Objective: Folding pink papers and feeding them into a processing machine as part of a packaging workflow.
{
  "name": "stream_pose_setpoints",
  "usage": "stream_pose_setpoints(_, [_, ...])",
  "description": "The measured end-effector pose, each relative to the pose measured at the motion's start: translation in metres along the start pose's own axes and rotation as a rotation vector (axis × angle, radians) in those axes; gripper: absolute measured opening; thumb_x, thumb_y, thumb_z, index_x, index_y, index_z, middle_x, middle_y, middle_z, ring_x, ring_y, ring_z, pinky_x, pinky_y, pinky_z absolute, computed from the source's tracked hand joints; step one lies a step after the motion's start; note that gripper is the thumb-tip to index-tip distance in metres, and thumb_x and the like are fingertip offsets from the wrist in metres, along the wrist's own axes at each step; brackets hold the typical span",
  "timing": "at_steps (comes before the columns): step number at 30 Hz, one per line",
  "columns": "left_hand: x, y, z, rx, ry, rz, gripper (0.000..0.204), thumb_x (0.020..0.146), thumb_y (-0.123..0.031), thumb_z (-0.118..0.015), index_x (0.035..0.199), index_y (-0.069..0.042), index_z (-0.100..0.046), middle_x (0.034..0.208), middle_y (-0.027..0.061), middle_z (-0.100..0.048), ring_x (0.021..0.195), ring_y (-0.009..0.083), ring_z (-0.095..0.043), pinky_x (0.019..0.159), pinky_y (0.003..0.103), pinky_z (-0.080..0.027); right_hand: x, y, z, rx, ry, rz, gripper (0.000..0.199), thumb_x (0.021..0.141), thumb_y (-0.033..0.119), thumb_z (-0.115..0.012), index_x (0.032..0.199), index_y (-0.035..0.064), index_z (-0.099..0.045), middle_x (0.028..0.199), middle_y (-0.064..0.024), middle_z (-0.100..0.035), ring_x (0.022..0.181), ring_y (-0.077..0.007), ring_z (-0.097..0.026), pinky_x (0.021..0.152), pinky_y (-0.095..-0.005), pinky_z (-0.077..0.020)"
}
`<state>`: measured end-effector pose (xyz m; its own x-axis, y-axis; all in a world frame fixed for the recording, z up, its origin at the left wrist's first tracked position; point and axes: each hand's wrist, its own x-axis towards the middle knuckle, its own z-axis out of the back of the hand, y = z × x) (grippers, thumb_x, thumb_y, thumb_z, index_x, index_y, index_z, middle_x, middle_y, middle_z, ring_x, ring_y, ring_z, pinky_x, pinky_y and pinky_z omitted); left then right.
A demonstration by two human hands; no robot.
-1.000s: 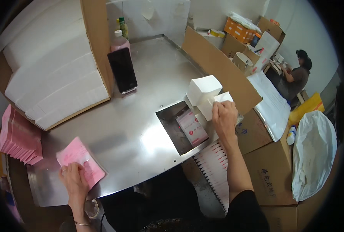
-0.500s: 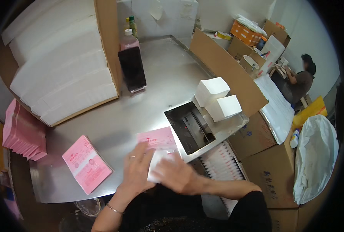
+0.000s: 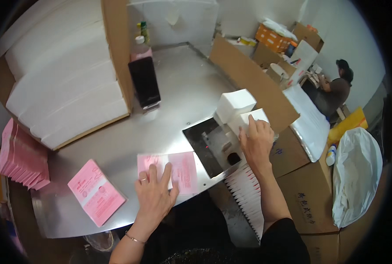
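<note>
Left hand (image 3: 154,193) lies flat, fingers spread, on a pink flat pouch (image 3: 171,171) near the front edge of the steel table (image 3: 178,97); grip open, pressing down, nothing clasped. Right hand (image 3: 257,143) reaches to the white pad stack (image 3: 242,119) at the right of the table, fingers curled over the top of the nearer stack; whether a pad is pinched cannot be told. Between the 2 hands, a recessed dark tray (image 3: 209,147) set into the table. A second pink pouch (image 3: 97,192) lies to the left, apart from the left hand. A pile of pink pouches (image 3: 22,156) sits at the far left. A dark phone (image 3: 144,83) stands upright behind. White sheet stacks (image 3: 59,79) fill a cardboard box at upper left.
</note>
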<state>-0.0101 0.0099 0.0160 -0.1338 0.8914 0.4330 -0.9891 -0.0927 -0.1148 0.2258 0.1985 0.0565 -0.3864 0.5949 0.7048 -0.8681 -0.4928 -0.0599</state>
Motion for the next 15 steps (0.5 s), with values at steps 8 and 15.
stream_pose_setpoints(8, [0.001,-0.002,0.007,-0.022,0.034,-0.092,0.057,0.08,-0.05,-0.074,0.115,-0.007,-0.064,0.121,0.0204,-0.057,0.099,0.0353,-0.054,0.078,0.046,-0.041,-0.008,-0.036,-0.033,0.09,0.06,-0.149,0.016,0.088,0.013,-0.066,0.101,0.0045,-0.072,0.093,-0.0105,-0.061,0.092,-0.0303,-0.057,0.081,-0.0446,-0.0435])
stream_pose_setpoints(15, [-0.003,-0.01,-0.001,-0.07,0.112,-0.074,0.044,0.086,-0.04,-0.07,0.113,-0.007,-0.064,0.124,0.0154,-0.057,0.1,0.0329,-0.052,0.08,0.045,-0.039,-0.01,-0.036,-0.034,0.228,-0.083,-0.162,0.019,0.09,0.014,-0.067,0.101,-0.0001,-0.073,0.097,-0.0155,-0.065,0.094,-0.0331,-0.06,0.083,-0.0442,-0.0466])
